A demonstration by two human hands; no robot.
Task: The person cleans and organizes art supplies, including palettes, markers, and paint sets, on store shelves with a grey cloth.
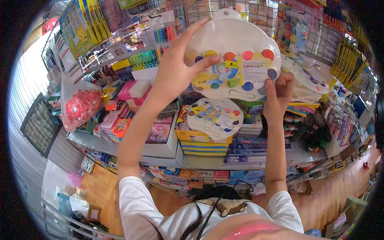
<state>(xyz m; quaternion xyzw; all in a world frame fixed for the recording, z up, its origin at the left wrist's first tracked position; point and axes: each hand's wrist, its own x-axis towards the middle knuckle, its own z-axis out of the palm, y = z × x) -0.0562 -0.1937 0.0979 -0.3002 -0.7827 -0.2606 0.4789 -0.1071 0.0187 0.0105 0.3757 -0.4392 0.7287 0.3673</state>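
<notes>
A large white paint palette pack (236, 40), with round coloured paints and a printed label, is held up in both hands in front of the wire rack. My left hand (182, 66) grips its left side, the thumb over the front and the fingers behind. At the lower right edge, my right hand (278, 94) pinches the palette between thumb and curled fingers. Below it, a smaller white palette pack (216, 119) lies on a stack of yellow boxes (204, 148). More white palettes (306, 76) are stacked to the right, behind my right hand.
A plastic bag of red items (80, 102) hangs at the left. Yellow packs (346, 62) hang on the right. Pens (164, 36) hang on the rack above a white box (162, 150). The shelf edge (204, 162) runs across below the goods.
</notes>
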